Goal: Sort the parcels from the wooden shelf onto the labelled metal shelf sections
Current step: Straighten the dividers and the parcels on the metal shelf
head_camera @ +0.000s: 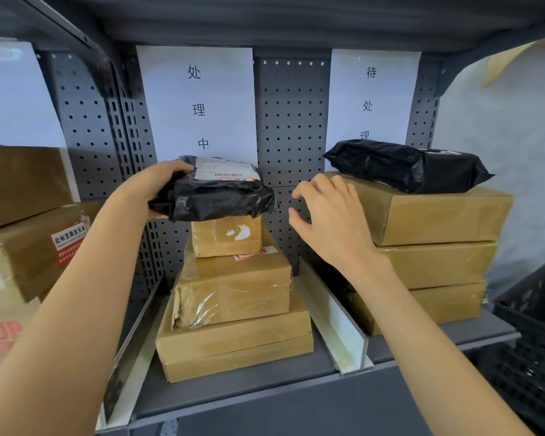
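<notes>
My left hand point(158, 187) grips the left end of a black plastic parcel point(221, 196) with a white shipping label. The parcel rests on top of a stack of brown cardboard boxes point(233, 287) in the middle section of the grey metal shelf point(265, 382), under a paper label point(199, 105). My right hand point(331, 218) hovers just right of the parcel with fingers loosely spread, holding nothing. A second paper label point(372, 96) marks the right section, where another black parcel point(406, 165) lies on three stacked boxes point(438, 247).
White dividers point(337, 319) separate the shelf sections. More brown boxes point(29, 231) fill the left section. A black plastic crate point(535, 325) stands at the right edge. A perforated grey back panel point(290, 121) closes the shelf behind.
</notes>
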Tool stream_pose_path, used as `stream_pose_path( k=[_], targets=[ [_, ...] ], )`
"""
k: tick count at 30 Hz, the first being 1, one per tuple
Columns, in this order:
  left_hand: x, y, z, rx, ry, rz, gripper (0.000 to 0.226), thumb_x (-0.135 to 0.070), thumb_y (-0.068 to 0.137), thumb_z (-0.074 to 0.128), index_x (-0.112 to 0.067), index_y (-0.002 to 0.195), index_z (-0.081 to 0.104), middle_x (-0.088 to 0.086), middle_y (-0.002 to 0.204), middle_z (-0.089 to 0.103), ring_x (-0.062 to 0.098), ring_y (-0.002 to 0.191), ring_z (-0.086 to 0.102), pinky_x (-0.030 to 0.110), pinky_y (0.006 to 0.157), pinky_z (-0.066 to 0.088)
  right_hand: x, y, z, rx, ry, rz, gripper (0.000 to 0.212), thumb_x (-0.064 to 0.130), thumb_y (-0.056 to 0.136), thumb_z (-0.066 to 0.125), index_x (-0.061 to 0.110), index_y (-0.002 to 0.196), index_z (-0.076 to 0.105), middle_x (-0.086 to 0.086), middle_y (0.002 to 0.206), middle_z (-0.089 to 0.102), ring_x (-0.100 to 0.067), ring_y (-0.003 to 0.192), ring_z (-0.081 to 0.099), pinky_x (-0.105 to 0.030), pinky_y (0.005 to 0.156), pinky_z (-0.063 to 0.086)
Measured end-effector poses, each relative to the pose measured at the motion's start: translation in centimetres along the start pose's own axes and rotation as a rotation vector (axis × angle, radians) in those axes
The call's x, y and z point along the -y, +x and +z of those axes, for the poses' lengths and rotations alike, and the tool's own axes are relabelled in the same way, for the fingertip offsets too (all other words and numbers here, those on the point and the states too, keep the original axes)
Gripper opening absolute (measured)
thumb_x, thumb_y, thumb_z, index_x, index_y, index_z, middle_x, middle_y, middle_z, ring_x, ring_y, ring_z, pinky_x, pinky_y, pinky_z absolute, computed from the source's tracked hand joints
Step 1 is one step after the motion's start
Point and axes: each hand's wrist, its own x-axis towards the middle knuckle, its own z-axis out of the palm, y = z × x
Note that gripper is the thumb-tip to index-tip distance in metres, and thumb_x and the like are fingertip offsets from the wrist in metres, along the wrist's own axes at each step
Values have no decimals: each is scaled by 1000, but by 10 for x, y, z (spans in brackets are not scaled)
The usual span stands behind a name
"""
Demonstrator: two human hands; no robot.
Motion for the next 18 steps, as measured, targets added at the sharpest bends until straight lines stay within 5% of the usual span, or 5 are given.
stream_pose_path(
  k=[9,13,16,18],
  targets=[
    [18,-38,-20,-259,-3,470,38,-30,94,56,-20,130,53,-1,120,58,16,102,56,31,91,45,21,-22,-12,-121,-21,20,22,24,87,63,9,104,64,-11,98,61,-32,95,54,-40,79,40],
    [47,-72,-21,-397,234,779,38,-29,94,55,-20,130,54,-3,119,59,10,105,54,17,83,41,38,-37,-13,-152,-21,37,22,24,86,64,10,103,64,-10,97,61,-32,93,54,-39,78,39],
    [76,-96,-25,-521,534,989,35,-29,95,53,-15,127,56,5,121,63,23,109,56,39,91,46,55,-49,-16,-156,-13,31,22,24,86,64,9,103,64,-10,96,60,-31,92,53,-40,78,39],
    [96,-114,-29,-613,714,1044,33,-28,93,51,-12,120,60,11,112,65,34,101,58,44,82,45,70,-60,-20,-136,-10,11,21,24,86,62,10,102,64,-9,96,60,-31,91,53,-40,78,40]
  ],
)
